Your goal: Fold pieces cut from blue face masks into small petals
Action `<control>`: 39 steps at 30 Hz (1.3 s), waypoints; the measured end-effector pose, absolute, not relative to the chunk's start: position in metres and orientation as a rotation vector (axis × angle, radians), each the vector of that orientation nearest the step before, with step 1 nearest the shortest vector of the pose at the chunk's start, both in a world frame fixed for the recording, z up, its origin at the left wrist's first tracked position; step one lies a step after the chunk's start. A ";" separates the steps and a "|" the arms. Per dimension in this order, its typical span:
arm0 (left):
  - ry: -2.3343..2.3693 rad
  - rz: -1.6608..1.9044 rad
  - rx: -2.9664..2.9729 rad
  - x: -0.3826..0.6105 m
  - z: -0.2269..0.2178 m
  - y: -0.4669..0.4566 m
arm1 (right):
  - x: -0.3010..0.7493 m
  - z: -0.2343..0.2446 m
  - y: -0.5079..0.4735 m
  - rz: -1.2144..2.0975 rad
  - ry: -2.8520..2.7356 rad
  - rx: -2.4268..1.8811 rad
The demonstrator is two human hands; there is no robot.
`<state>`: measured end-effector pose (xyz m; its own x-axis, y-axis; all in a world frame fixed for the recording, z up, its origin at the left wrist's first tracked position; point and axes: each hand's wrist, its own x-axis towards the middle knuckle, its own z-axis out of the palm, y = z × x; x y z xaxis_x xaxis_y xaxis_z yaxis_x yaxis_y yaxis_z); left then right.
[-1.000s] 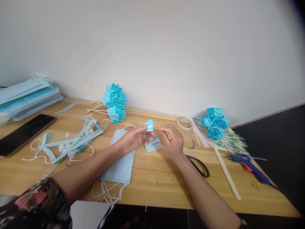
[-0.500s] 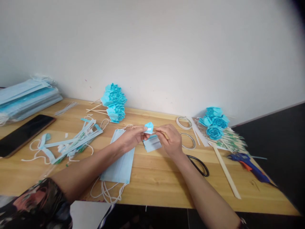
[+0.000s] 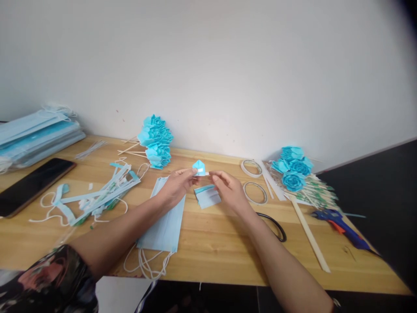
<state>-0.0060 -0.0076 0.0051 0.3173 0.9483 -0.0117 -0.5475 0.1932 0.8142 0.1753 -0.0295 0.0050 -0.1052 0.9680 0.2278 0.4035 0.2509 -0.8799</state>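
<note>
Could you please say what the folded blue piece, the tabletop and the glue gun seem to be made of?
Folded blue piece: matte, perhaps nonwoven fabric or paper; it shows no gloss.
Tabletop: smooth wood or laminate, given its grain.
Glue gun: likely hard, smooth plastic, given its moulded blue body.

Soft, fairly even light covers my worktop [image 3: 215, 243], bright enough to show its wood grain. Beyond its back edge, the pale wall [image 3: 208, 78] greys toward the top, and a black patch darkens the view high above the right end. A faint shadow lies beside my right forearm [image 3: 276, 256] near the front edge. My right hand [image 3: 230, 189] looks slightly soft, and the small blue piece [image 3: 198, 167] lacks fine detail.
</note>
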 end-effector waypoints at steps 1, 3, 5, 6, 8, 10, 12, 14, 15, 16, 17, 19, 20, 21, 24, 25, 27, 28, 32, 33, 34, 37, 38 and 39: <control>0.598 1.141 0.840 -0.006 0.005 -0.008 | 0.174 0.006 -0.031 0.963 -1.591 -1.255; 0.595 1.127 0.908 -0.005 0.005 -0.010 | 0.170 0.010 -0.033 1.151 -1.481 -1.192; 0.613 1.100 0.987 -0.004 0.004 -0.011 | 0.166 0.013 -0.035 1.225 -1.408 -1.163; 0.630 1.089 1.024 -0.004 0.004 -0.012 | 0.164 0.014 -0.036 1.228 -1.381 -1.162; 0.674 1.079 1.080 -0.003 0.002 -0.013 | 0.164 0.014 -0.036 1.186 -1.352 -1.181; 0.714 1.077 1.126 -0.003 0.002 -0.013 | 0.166 0.012 -0.034 1.103 -1.359 -1.209; 0.767 1.066 1.200 -0.004 0.002 -0.013 | 0.172 0.011 -0.031 0.996 -1.373 -1.231; 0.835 1.035 1.318 -0.004 0.004 -0.014 | 0.179 0.012 -0.028 0.868 -1.394 -1.235; 0.868 1.012 1.380 -0.005 0.006 -0.014 | 0.183 0.014 -0.027 0.801 -1.411 -1.232; 0.897 0.987 1.433 -0.005 0.007 -0.014 | 0.186 0.016 -0.027 0.740 -1.440 -1.228; 0.917 0.963 1.472 -0.005 0.007 -0.014 | 0.188 0.019 -0.027 0.689 -1.480 -1.224; 0.935 0.925 1.507 -0.005 0.008 -0.014 | 0.190 0.025 -0.029 0.615 -1.590 -1.232; 0.939 0.916 1.512 -0.005 0.007 -0.014 | 0.189 0.027 -0.031 0.584 -1.656 -1.242; 0.940 0.913 1.513 -0.005 0.007 -0.014 | 0.189 0.029 -0.032 0.550 -1.723 -1.249; 0.953 0.932 1.535 -0.004 0.005 -0.013 | 0.185 0.030 -0.034 0.431 -1.888 -1.238; 0.963 0.940 1.556 -0.005 0.005 -0.013 | 0.184 0.029 -0.033 0.401 -1.921 -1.225; 0.984 0.951 1.613 -0.005 0.004 -0.013 | 0.182 0.027 -0.033 0.364 -1.962 -1.199; 0.991 0.959 1.644 -0.005 0.004 -0.012 | 0.182 0.026 -0.033 0.353 -1.974 -1.188; 0.999 1.015 1.746 -0.006 0.002 -0.012 | 0.181 0.025 -0.033 0.320 -2.007 -1.150; 0.998 1.028 1.768 -0.006 0.002 -0.012 | 0.180 0.026 -0.033 0.313 -2.016 -1.147; 0.998 1.039 1.790 -0.006 0.002 -0.012 | 0.180 0.026 -0.033 0.304 -2.025 -1.145; 0.996 1.068 1.844 -0.005 0.002 -0.012 | 0.180 0.027 -0.034 0.281 -2.056 -1.138; 0.994 1.073 1.855 -0.005 0.003 -0.012 | 0.180 0.027 -0.034 0.276 -2.064 -1.137; 0.992 1.075 1.864 -0.005 0.004 -0.013 | 0.180 0.027 -0.034 0.270 -2.069 -1.138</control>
